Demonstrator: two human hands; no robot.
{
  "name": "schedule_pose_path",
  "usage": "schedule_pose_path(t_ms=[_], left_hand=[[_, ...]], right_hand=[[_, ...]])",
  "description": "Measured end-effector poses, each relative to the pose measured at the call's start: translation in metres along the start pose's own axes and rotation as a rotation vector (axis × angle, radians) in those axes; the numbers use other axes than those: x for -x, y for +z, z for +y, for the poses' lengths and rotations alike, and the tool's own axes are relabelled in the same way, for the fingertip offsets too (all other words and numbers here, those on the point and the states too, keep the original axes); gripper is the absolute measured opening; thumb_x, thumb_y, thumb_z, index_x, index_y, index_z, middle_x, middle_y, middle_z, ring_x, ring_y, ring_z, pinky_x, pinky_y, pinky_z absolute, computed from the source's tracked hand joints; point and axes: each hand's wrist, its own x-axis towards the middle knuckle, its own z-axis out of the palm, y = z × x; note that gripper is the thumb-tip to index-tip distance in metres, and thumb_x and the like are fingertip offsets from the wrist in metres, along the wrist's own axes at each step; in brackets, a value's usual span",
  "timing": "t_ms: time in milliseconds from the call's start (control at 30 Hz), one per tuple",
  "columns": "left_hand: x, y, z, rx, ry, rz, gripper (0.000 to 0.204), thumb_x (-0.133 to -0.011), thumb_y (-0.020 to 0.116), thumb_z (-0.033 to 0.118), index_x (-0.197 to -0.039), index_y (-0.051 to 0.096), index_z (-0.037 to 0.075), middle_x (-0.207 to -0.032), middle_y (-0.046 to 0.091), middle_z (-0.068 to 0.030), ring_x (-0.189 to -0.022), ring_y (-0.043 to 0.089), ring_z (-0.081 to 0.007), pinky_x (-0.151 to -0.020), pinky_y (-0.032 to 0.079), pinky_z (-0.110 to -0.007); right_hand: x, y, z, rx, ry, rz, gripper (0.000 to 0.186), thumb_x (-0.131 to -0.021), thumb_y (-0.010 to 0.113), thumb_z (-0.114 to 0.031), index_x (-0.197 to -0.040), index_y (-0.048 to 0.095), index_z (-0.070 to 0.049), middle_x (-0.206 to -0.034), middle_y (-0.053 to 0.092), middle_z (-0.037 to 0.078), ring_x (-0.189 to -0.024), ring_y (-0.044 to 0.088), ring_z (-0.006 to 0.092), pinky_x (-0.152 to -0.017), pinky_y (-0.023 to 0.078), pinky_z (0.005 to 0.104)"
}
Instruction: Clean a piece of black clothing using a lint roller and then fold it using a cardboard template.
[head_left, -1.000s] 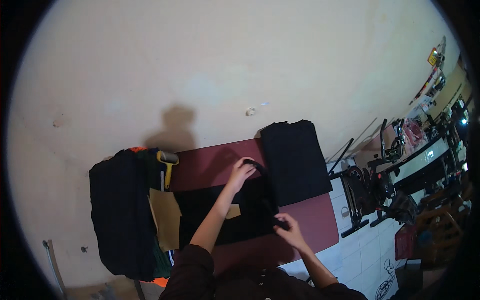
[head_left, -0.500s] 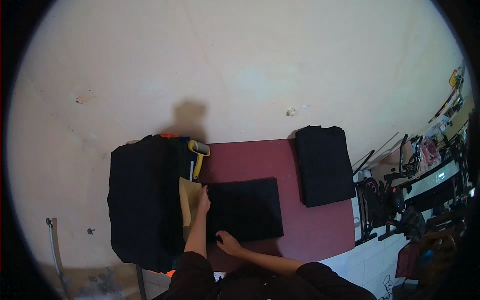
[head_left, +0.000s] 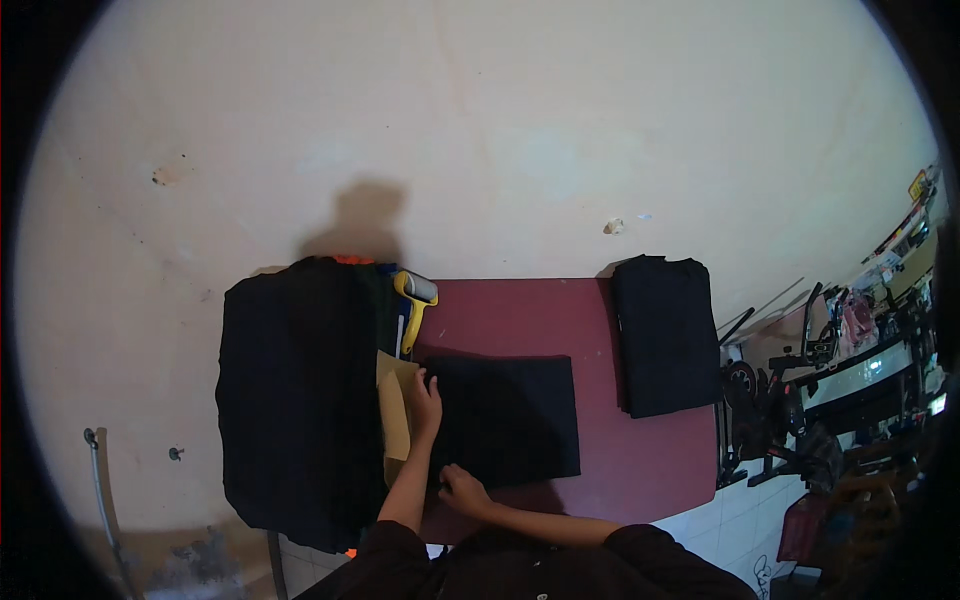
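Observation:
A folded black cloth lies flat on the dark red table. My left hand rests at its far left corner, fingers stretched and slightly apart. At the near left corner my right hand is closed, its curled fingers at the cloth's edge; the fingertips are partly hidden. Just left of my left hand stands a tan cardboard piece with upright folded sides, against a large black fabric stack.
A yellow-handled lint roller leans beside the big stack at the back. Another folded black pile sits at the table's right end. The wall rises behind the table. An exercise bike stands on the tiled floor at right.
The view has shifted slightly, so most things appear further right. My left hand's fingers have lifted and spread a little at the far corner. My right hand's fingers have curled in at the near corner.

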Motion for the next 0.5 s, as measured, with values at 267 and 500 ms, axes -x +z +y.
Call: schedule_pose_path(t_ms=[267,500], left_hand=[[0.001,-0.017,0.0,-0.316,0.099,0.072,0.037,-0.092,0.046,0.013,-0.126,0.039,-0.001,-0.125,0.044,-0.0213,-0.116,0.045,-0.0342,-0.095,0.039,-0.039],[0.034,-0.001,0.028,-0.564,0.364,-0.035,0.049,-0.093,0.044,0.022,-0.136,0.031,0.005,-0.143,0.029,-0.0127,-0.132,0.028,-0.0298,-0.106,0.024,-0.048]], right_hand=[[-0.005,0.033,0.02,-0.041,-0.086,-0.179,0.023,-0.073,0.057,-0.005,-0.095,0.051,-0.002,-0.099,0.053,0.017,-0.094,0.053,0.0375,-0.073,0.045,0.0455],[-0.045,-0.068,0.058,0.237,-0.145,0.416,0.03,-0.074,0.056,-0.005,-0.103,0.056,-0.002,-0.11,0.055,0.019,-0.101,0.054,0.0347,-0.084,0.042,0.0444]])
